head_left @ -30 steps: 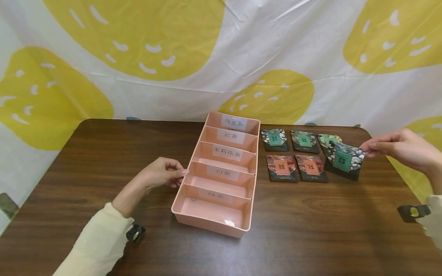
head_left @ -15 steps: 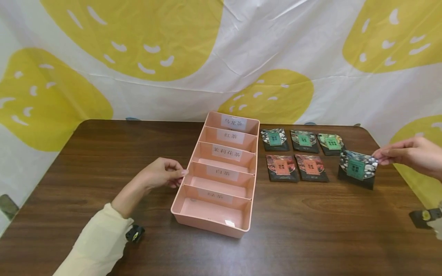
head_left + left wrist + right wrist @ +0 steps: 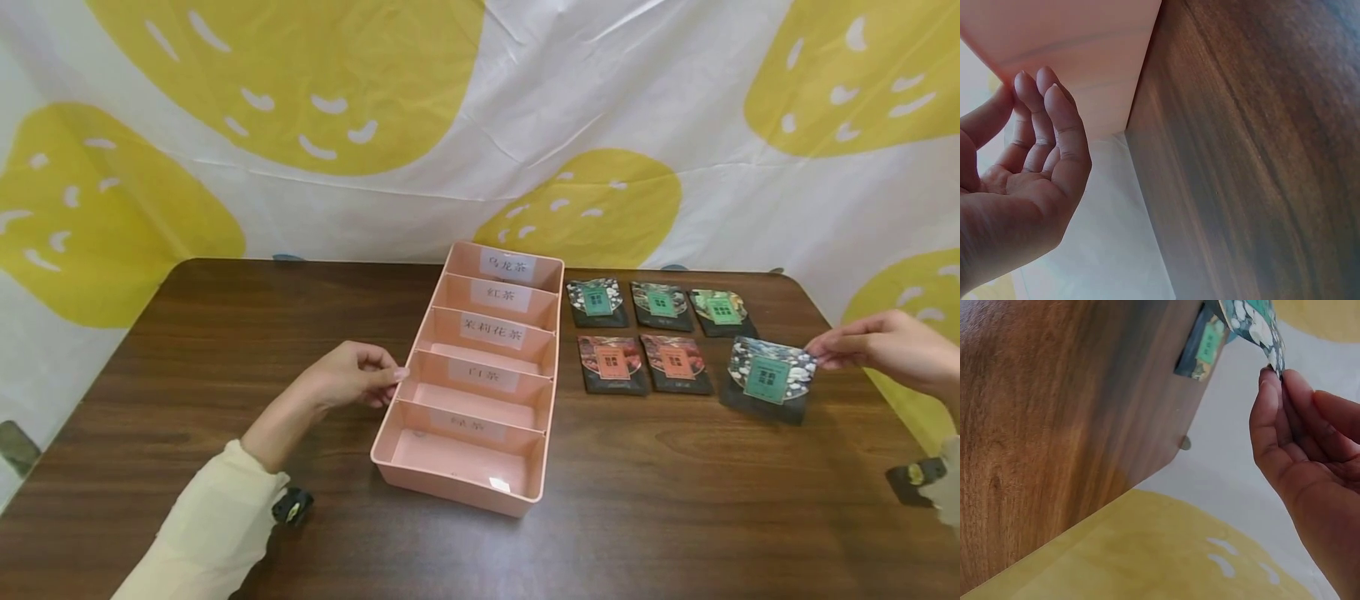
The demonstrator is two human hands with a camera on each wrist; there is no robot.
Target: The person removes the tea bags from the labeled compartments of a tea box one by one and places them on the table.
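A pink divided box (image 3: 457,487) with five labelled compartments stands in the middle of the table. My left hand (image 3: 352,377) pinches its left rim between thumb and fingers; the left wrist view shows the fingertips against the box's outer wall (image 3: 1085,37). On the right, my right hand (image 3: 885,346) pinches a dark tea sachet (image 3: 767,379) with a green label and white flower print by its upper right corner. The right wrist view shows that sachet (image 3: 1257,325) tilted between thumb and fingertips. Whether its lower edge touches the table I cannot tell.
Two sachets with orange labels, one red-patterned sachet (image 3: 612,365) and another (image 3: 677,364), lie right of the box. Behind them is a row: a teal-labelled sachet (image 3: 597,302), a green-labelled one (image 3: 662,307) and a lighter green one (image 3: 722,312). A patterned curtain (image 3: 337,208) hangs behind the table.
My right hand has carried the held sachet right and towards the near side, away from the back-row sachet it partly covered. The left hand and the box have stayed put.
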